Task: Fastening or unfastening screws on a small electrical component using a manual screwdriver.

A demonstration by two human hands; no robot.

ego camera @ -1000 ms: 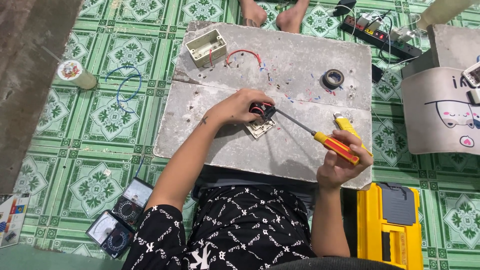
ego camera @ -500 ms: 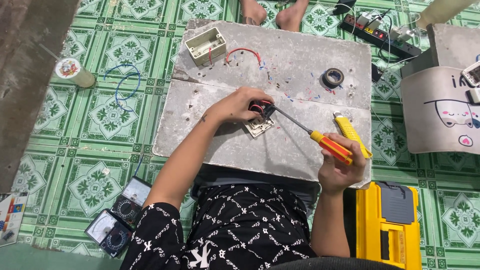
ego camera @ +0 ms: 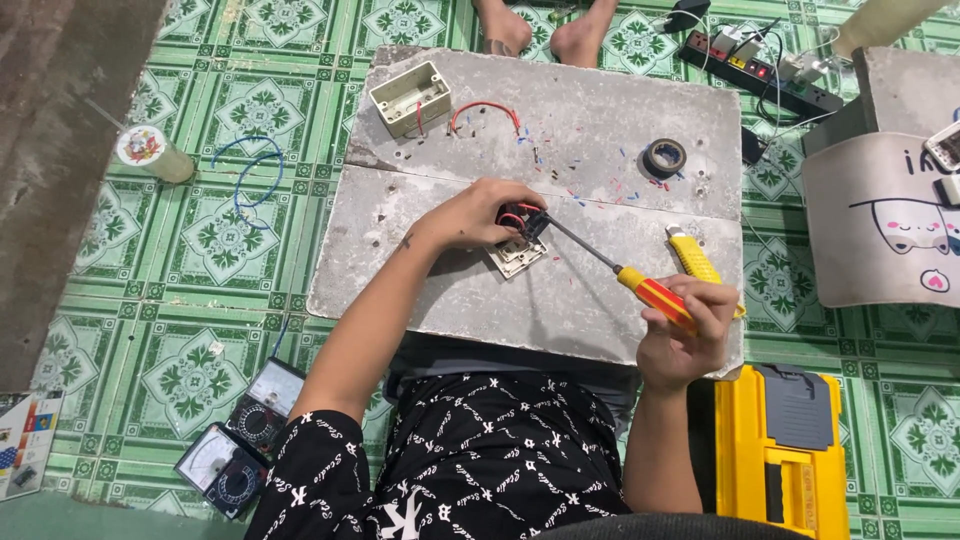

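Observation:
My left hand (ego camera: pixel 478 213) holds down a small beige switch module (ego camera: pixel 518 256) with red and black wires on the grey concrete slab (ego camera: pixel 420 270). My right hand (ego camera: pixel 684 332) grips a screwdriver (ego camera: pixel 640 286) with a red and yellow handle; its tip reaches the module next to my left fingers. A yellow utility knife (ego camera: pixel 692 262) lies on the slab just beyond my right hand.
A beige wall box (ego camera: pixel 410 98), a loop of red wire (ego camera: pixel 484 114), a roll of black tape (ego camera: pixel 664 157) and wire offcuts lie on the slab. A yellow tool case (ego camera: pixel 776 452) is at right, two meters (ego camera: pixel 240 445) at left, a power strip (ego camera: pixel 770 72) and another person's feet (ego camera: pixel 545 32) beyond.
My right hand and the screwdriver handle have shifted slightly while the tip stays at the module. My left hand has not moved.

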